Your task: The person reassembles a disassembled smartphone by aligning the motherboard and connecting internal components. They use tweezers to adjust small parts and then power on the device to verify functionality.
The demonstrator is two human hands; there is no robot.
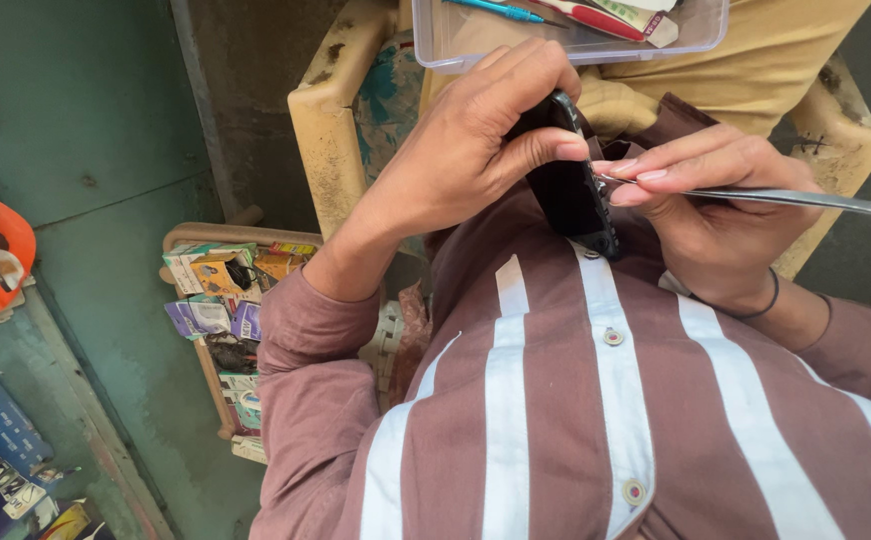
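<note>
My left hand (pixel 476 140) grips a black phone (pixel 571 190) held on edge close to my chest, fingers wrapped over its top and thumb pressed on its side. My right hand (pixel 716 200) pinches a thin flat metal tool (pixel 816 200) whose tip touches the phone's edge beside my left thumb. The tool's handle runs off to the right. I wear a maroon shirt with white stripes (pixel 576 400).
A clear plastic box (pixel 456 45) with screwdrivers and small items rests on my lap at the top. I sit on a worn beige plastic chair (pixel 326 120). A wooden tray of small packets (pixel 221 300) stands on the green floor at the left.
</note>
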